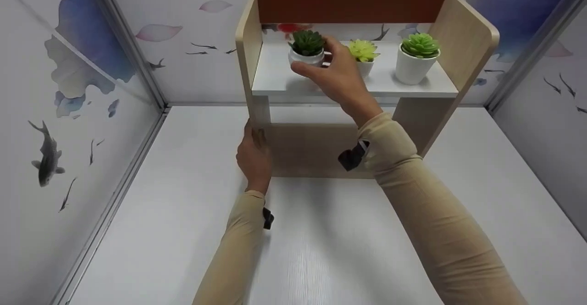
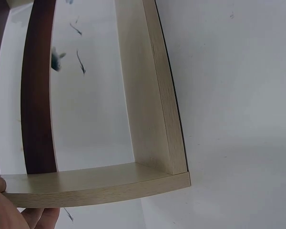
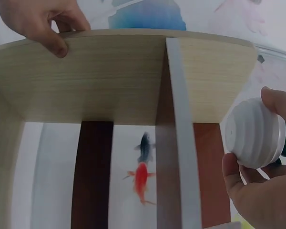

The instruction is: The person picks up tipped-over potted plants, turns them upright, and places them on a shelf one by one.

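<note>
My right hand [image 1: 341, 75] grips a small potted succulent [image 1: 307, 43] with dark green leaves, over the left part of the shelf board. In the right wrist view its white ribbed pot [image 3: 252, 136] shows its underside, lifted off the board, between thumb and fingers. Lower down, my left hand [image 1: 254, 160] holds the left side panel [image 1: 249, 43] of the wooden desktop shelf. The left wrist view has the thumb on one face of that panel [image 2: 100, 188] and fingers on the other.
A yellow-green succulent [image 1: 363, 52] stands mid-shelf, partly behind my right hand. To its right is a bright green succulent [image 1: 418, 57] in a white pot. The shelf rests on a white table [image 1: 312, 250] between printed walls.
</note>
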The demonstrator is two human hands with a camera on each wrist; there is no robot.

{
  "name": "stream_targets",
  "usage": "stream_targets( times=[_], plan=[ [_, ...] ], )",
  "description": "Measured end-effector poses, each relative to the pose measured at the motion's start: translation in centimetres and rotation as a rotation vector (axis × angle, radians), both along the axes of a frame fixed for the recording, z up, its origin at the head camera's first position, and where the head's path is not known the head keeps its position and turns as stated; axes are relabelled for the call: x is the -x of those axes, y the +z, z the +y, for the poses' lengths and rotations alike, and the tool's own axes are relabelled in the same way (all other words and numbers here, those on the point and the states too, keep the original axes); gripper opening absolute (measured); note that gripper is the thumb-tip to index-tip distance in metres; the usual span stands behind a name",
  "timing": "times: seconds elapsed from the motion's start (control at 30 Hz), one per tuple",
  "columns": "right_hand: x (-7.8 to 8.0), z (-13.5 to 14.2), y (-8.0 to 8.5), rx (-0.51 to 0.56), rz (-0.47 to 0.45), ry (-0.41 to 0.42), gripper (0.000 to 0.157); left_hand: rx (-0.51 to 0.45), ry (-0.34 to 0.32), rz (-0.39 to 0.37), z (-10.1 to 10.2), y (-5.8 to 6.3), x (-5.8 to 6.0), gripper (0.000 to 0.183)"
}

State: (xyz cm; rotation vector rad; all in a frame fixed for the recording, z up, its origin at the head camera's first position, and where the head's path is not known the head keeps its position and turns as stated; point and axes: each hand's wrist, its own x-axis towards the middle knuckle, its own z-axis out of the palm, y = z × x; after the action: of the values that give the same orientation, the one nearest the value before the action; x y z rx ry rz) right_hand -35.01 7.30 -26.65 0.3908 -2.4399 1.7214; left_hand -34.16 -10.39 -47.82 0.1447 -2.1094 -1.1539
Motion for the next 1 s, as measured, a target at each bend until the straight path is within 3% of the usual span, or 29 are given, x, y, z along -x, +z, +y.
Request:
stream_targets(
  times=[0.17,0.57,0.83,1.0],
  plan=[
    [0.9,-0.3,-1.0,-0.037,-0.017,-0.017,0.07,-0.002,-0.004,-0.004,0.0,0.2,0.0,0.039],
    [0.9,-0.9,-0.4,-0.211,-0.022,-0.097,0.075,-0.019,-0.018,-0.002,0.0,0.8,0.1,0.04],
    [1.0,-1.0,-1.0,-0.219,-0.028,-0.095,0.074,-0.026,-0.026,-0.019,-0.1,0.4,-0.1,0.041],
    [0.1,-0.8,-1.7,-0.2,-0.036,-0.079,0.082,-0.027,-0.009,-0.058,0.0,0.1,-0.3,0.041]
  ],
)
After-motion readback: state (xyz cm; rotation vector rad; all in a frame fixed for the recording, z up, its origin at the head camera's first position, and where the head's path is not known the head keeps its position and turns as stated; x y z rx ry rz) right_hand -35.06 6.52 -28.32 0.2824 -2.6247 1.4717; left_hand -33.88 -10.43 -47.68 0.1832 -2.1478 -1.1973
